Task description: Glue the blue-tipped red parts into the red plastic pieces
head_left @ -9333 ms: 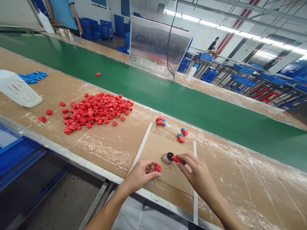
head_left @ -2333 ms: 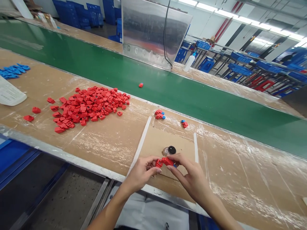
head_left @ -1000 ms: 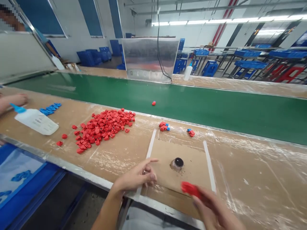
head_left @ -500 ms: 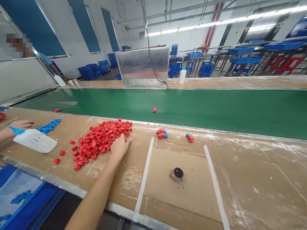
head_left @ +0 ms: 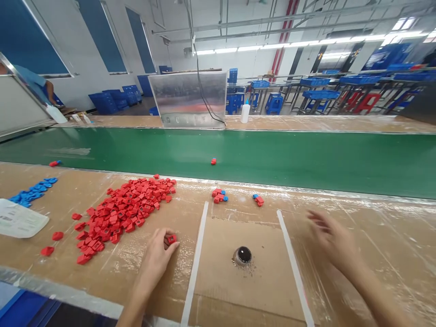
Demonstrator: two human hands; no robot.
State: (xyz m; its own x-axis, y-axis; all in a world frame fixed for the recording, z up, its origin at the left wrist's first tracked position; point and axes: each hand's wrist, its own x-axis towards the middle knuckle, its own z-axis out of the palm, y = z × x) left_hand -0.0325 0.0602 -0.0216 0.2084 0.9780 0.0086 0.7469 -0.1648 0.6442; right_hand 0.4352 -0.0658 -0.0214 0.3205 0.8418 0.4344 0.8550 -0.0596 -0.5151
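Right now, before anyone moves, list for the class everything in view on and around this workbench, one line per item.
Red plastic parts: too many to count, red, heaped left of centre on the brown bench.
Blue plastic parts: many, blue, far left on the bench.
Labelled bottle: one, white, at the left edge, partly out of view.
Small jar: one, black top, on cardboard between two white tape strips.
Red-and-blue part clusters: two, beyond the tape strips.
Conveyor belt: one, green, beyond the bench.
Plastic crates: several, blue, in the background.
Left hand: one, on a small red part beside the heap.
Right hand: one, blurred, fingers spread, above the bench.
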